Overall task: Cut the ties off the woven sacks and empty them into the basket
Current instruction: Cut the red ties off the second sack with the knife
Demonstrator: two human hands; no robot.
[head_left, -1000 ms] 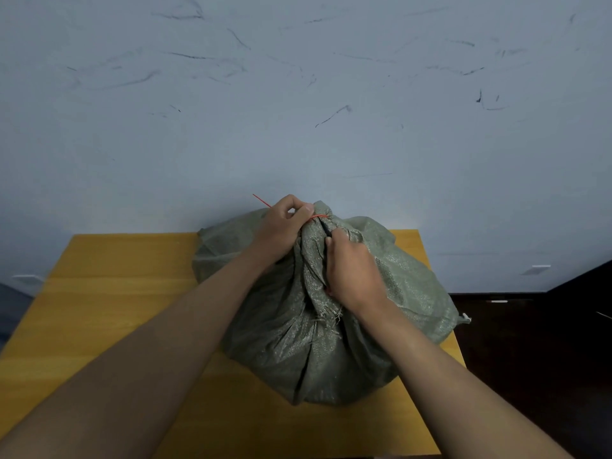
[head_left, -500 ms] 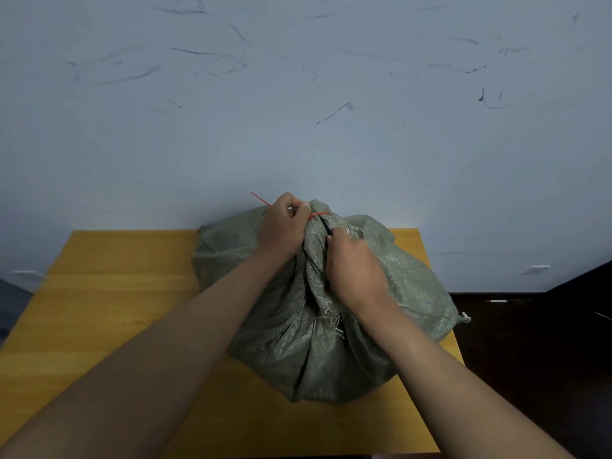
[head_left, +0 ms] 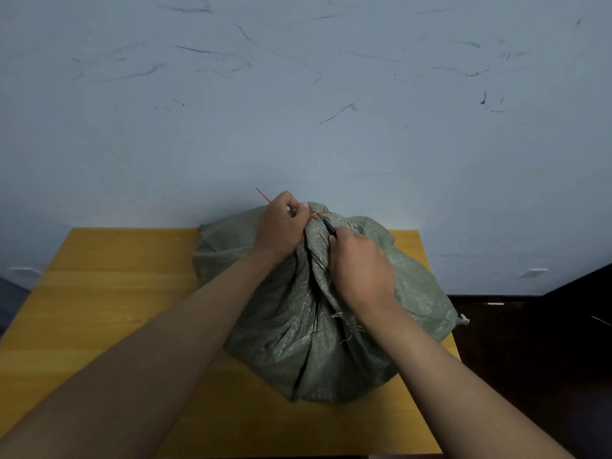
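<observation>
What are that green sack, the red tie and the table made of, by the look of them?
Sack: seemingly woven plastic strips, from its faint sheen, visible weave and frayed threads.
Tie: thin, stiff and red, its free end sticking straight out past the left hand; likely a plastic zip tie.
Table: wood or wood-look laminate, yellow, smooth, faint grain lines.

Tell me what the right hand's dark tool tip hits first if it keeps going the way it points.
Most likely the red tie cinching the woven sack's neck: the right hand aims the dark tool up at it, beside the left hand. Depth is unclear.
</observation>
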